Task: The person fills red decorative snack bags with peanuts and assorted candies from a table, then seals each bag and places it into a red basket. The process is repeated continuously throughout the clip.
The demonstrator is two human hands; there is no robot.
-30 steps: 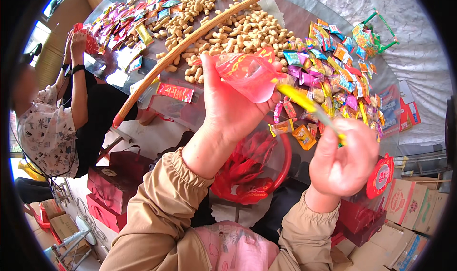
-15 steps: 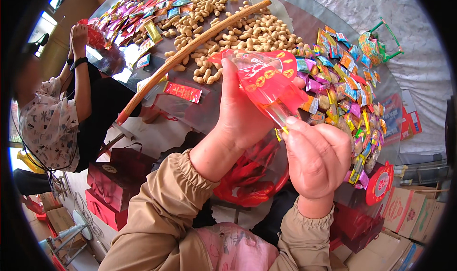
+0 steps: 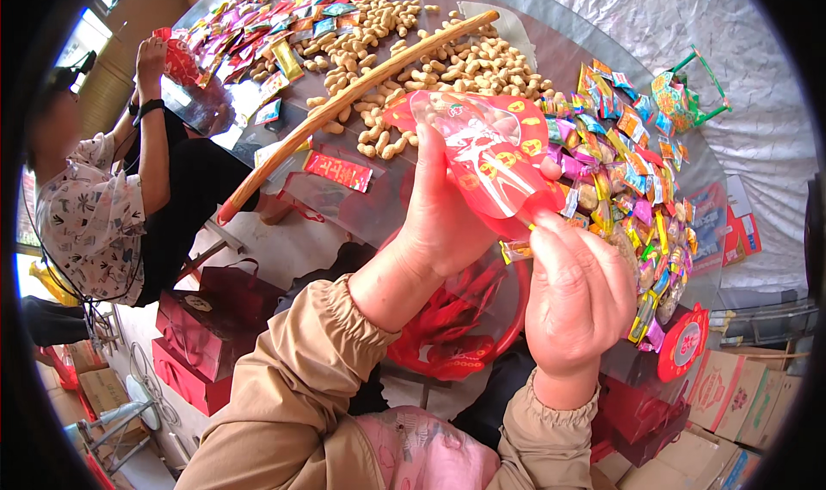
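Note:
My left hand [image 3: 443, 210] is closed round a red, partly see-through plastic gift bag [image 3: 490, 150] printed with gold coin shapes and white lettering. The thumb lies on its front, and the bag's narrower end points down toward my right hand [image 3: 572, 296]. There, the right fingers pinch together at the bag's lower end. A small yellow-wrapped candy [image 3: 516, 251] sticks out from under those fingertips. Its other end is hidden behind the fingers. Below my hands, more red bags [image 3: 452, 318] lie in a red-rimmed tub [image 3: 514, 314].
A long wooden stick [image 3: 353, 94] lies across the peanuts [image 3: 482, 64] on the glass-topped table. Wrapped candies [image 3: 637, 180] are heaped at right, more packets [image 3: 258, 34] at far left. A green-handled basket [image 3: 680, 94] sits beyond. Another person [image 3: 95, 189] sits at left holding a red bag.
My right fingertips have moved slightly up and right, against the bag's lower end. The bag has turned so its printed front shows more fully, and more of the yellow candy wrapper shows.

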